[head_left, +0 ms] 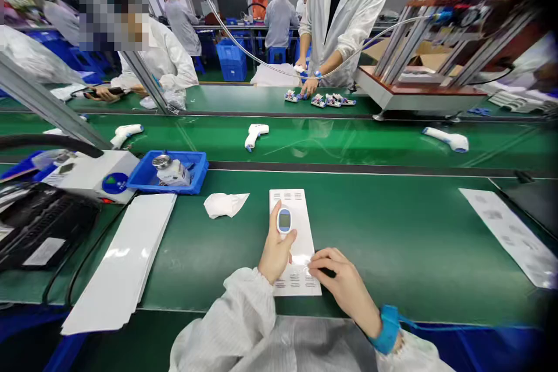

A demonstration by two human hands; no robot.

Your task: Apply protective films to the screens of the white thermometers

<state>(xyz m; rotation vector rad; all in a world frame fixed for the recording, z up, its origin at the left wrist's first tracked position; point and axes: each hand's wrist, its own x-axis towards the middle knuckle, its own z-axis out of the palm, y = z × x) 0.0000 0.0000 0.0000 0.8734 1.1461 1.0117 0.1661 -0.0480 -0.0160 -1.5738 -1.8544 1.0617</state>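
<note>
Sleeves (pixel 248 308) — left hand (pixel 276 250) grips thermometer (pixel 285 221) — right hand (pixel 342 282) at sheet (pixel 299 203) edge, bench (pixel 392 232) alongside.

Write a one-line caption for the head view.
Left hand grips a white handheld device above a printed sheet; right hand hovers at the sheet's edge.

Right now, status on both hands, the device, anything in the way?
Left hand gripping white device, screen up. Right hand at label sheet's edge, grip unclear. Crumpled tissue left of sheet.
</note>
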